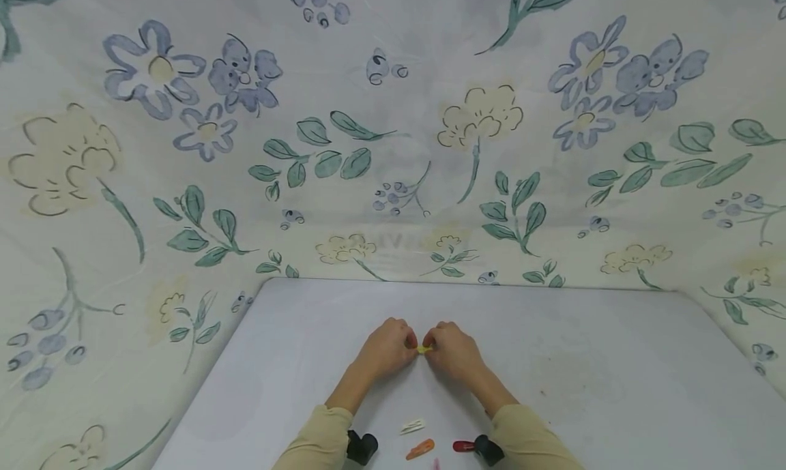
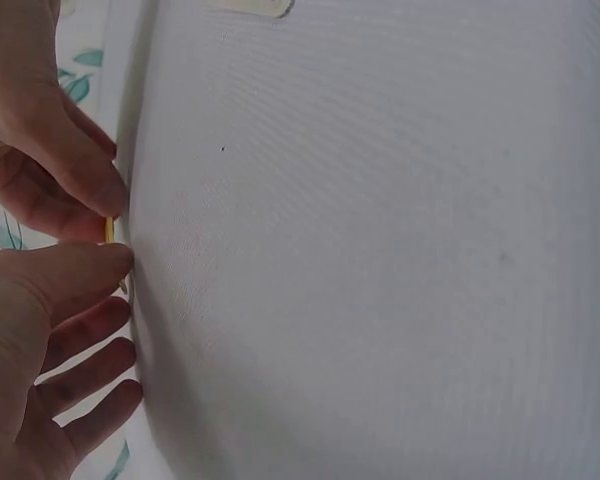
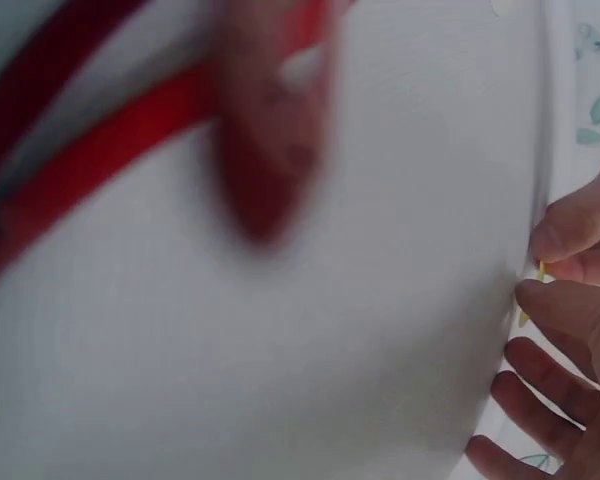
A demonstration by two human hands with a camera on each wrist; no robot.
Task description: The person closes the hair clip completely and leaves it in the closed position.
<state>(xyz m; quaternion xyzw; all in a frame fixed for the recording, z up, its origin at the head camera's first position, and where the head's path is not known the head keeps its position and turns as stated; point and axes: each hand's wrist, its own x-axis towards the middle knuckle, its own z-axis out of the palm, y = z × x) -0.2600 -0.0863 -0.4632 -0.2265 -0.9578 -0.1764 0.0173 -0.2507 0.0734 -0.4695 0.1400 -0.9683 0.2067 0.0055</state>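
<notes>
In the head view I am watching a small yellow clip [image 1: 424, 350] being held low over the white table [image 1: 583, 333], with the left hand [image 1: 387, 347] pinching its left end and the right hand [image 1: 453, 350] pinching its right end. Nearer, some white clips [image 1: 413, 427], an orange clip [image 1: 420, 449] and a pink thing [image 1: 437, 464] are lying between the sleeves, and a red clip [image 1: 463, 446] is showing to their right, beside a black wrist camera [image 1: 489, 449]. I am judging the yellow clip to be very light, its weight hardly pulling on the fingers.

Through the left wrist view I am seeing the left thumb and a fingertip gripping the clip, the other fingers standing loosely apart. The right hand is pinching just to the right, a short yellow strip showing between. I am reading that strip as stiff rather than soft, and perhaps slippery; its two ends are offering the best hold.

Through the right wrist view I am seeing the right thumb and finger gripping the clip, the remaining fingers spreading. A blurred red shape [image 3: 260, 190] is crowding the lens, and I am not managing to identify it. The clip is looking slender enough to bend under a hard twist, so I am favouring a light, even pinch.
</notes>
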